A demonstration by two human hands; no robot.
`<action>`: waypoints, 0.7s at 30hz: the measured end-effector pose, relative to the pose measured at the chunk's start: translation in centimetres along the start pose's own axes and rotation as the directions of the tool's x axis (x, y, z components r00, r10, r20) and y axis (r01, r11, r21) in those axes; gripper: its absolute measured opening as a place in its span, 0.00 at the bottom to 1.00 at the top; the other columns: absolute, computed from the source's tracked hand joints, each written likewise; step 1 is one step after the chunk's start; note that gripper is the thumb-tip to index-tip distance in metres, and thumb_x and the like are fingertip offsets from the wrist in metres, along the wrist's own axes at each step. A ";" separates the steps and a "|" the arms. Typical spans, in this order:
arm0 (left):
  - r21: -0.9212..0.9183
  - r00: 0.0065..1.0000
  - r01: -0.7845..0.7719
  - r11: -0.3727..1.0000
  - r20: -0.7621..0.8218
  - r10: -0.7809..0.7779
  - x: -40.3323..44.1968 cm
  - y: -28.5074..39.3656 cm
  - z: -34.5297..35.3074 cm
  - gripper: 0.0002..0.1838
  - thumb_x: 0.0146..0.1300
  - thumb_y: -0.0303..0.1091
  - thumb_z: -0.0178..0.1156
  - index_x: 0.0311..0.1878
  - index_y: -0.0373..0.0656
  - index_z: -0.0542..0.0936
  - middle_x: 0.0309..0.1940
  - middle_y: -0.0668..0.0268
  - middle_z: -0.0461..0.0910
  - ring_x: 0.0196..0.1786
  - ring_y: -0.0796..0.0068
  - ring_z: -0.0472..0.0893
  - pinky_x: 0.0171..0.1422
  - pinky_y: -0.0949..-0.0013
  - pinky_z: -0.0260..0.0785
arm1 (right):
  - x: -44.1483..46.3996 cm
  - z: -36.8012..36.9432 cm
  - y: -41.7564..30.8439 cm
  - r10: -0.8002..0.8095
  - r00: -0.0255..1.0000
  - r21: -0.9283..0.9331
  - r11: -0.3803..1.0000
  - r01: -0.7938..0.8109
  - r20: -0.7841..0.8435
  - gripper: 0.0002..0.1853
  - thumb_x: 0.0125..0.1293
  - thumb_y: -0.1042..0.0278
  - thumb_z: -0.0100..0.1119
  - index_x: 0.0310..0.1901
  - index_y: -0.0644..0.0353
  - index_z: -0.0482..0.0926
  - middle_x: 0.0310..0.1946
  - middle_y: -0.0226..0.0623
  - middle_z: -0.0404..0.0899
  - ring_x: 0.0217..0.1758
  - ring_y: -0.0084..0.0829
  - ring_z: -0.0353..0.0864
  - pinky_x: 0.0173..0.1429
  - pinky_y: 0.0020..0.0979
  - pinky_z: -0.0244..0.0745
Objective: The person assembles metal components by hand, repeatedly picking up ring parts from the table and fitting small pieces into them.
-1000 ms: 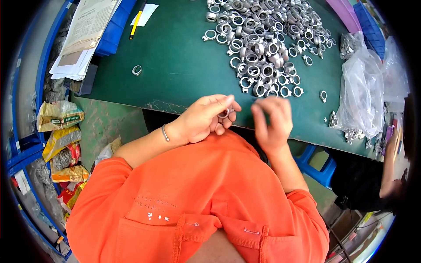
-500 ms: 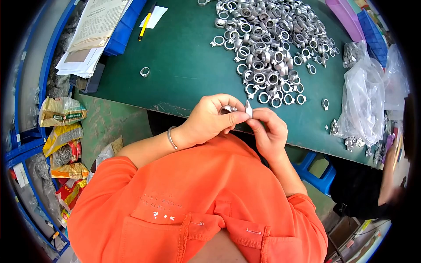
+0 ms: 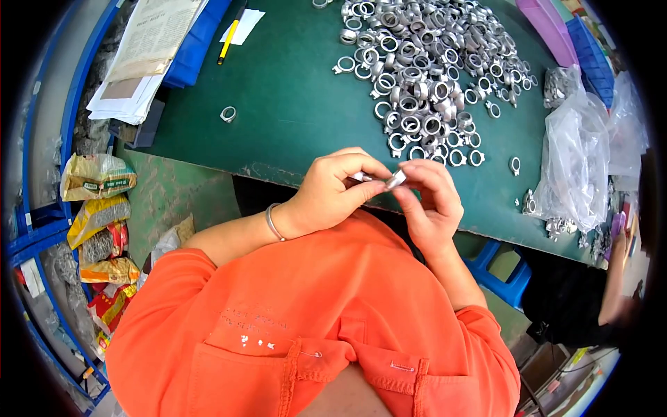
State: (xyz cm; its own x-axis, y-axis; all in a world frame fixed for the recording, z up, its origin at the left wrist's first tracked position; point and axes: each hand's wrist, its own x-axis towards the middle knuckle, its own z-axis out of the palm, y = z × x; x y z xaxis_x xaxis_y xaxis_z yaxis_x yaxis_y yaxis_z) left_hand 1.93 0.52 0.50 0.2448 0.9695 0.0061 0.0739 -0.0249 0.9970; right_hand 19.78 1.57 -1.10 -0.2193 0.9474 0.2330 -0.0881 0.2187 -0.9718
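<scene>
Just over the near table edge, my left hand (image 3: 330, 186) is closed with a metal ring (image 3: 360, 176) in its curled fingers. Its thumb and fingertip also reach a second small metal ring piece (image 3: 396, 180), turned edge-on. My right hand (image 3: 432, 203) pinches that second piece between thumb and fingers. Fingers cover part of both pieces. Beyond the hands lies a big pile of grey metal rings with small lugs (image 3: 424, 83). One single ring (image 3: 228, 114) rests apart on the left, another single ring (image 3: 515, 166) on the right.
The green table (image 3: 292, 90) bears a blue bin (image 3: 198, 48) with papers, a yellow marker (image 3: 227, 44) and clear plastic bags (image 3: 573, 160). A blue stool (image 3: 497, 274) stands beneath. Another person's arm (image 3: 615, 278) is at far right. Bags (image 3: 101, 177) fill the left shelving.
The second ring piece has tilted between my fingertips, and my right hand has turned and shifted slightly. The ring in my left hand is now more hidden.
</scene>
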 end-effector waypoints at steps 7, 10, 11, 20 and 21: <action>-0.692 0.903 0.399 0.602 0.180 -0.391 -0.1 -1.0 -0.3 0.12 0.66 0.28 0.53 0.48 0.31 0.75 0.39 0.58 0.79 0.38 0.73 0.81 0.44 0.72 0.77 | 0.4 0.4 0.7 -0.317 0.947 -0.334 0.889 0.315 0.049 0.13 0.46 0.86 0.65 0.34 0.63 0.77 0.35 0.38 0.72 0.35 0.31 0.75 0.35 0.26 0.72; -0.579 0.925 0.349 0.736 0.088 -0.370 0.0 -0.6 -0.3 0.11 0.65 0.27 0.54 0.47 0.31 0.76 0.38 0.58 0.80 0.39 0.73 0.81 0.45 0.72 0.77 | 0.3 0.6 0.6 -0.154 0.987 -0.209 0.968 0.141 -0.051 0.11 0.49 0.86 0.64 0.35 0.65 0.77 0.37 0.40 0.74 0.35 0.29 0.76 0.36 0.25 0.75; -0.580 0.925 0.347 0.737 0.081 -0.371 0.0 -0.3 -0.4 0.11 0.65 0.27 0.54 0.47 0.31 0.76 0.38 0.58 0.80 0.39 0.73 0.81 0.45 0.72 0.77 | 0.4 0.5 0.6 -0.148 0.988 -0.185 0.973 0.138 -0.041 0.11 0.50 0.86 0.63 0.35 0.66 0.77 0.38 0.41 0.74 0.37 0.29 0.77 0.37 0.25 0.76; -0.253 0.989 0.129 0.959 -0.037 -0.143 0.1 -0.9 -0.7 0.06 0.58 0.20 0.59 0.39 0.31 0.79 0.41 0.61 0.76 0.41 0.75 0.79 0.43 0.76 0.76 | -0.3 0.0 1.3 0.071 0.997 0.087 0.993 -0.074 0.028 0.08 0.54 0.88 0.59 0.36 0.69 0.76 0.41 0.41 0.75 0.42 0.27 0.77 0.45 0.24 0.75; -0.214 0.991 0.111 0.971 -0.046 -0.123 0.1 -0.8 -0.7 0.06 0.57 0.20 0.60 0.39 0.32 0.80 0.40 0.62 0.76 0.40 0.77 0.79 0.42 0.77 0.75 | -0.4 0.2 1.2 0.076 0.997 0.087 0.993 -0.078 0.029 0.08 0.54 0.88 0.59 0.36 0.69 0.76 0.41 0.41 0.75 0.42 0.27 0.77 0.45 0.24 0.75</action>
State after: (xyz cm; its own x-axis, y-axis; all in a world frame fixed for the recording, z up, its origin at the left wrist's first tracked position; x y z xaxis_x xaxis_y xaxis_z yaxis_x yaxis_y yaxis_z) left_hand 1.19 0.78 -0.22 0.1895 0.9753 -0.1134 -0.1081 0.1355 0.9849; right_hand 19.60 1.44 -2.38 -0.2539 0.9539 0.1599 -0.1551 0.1230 -0.9802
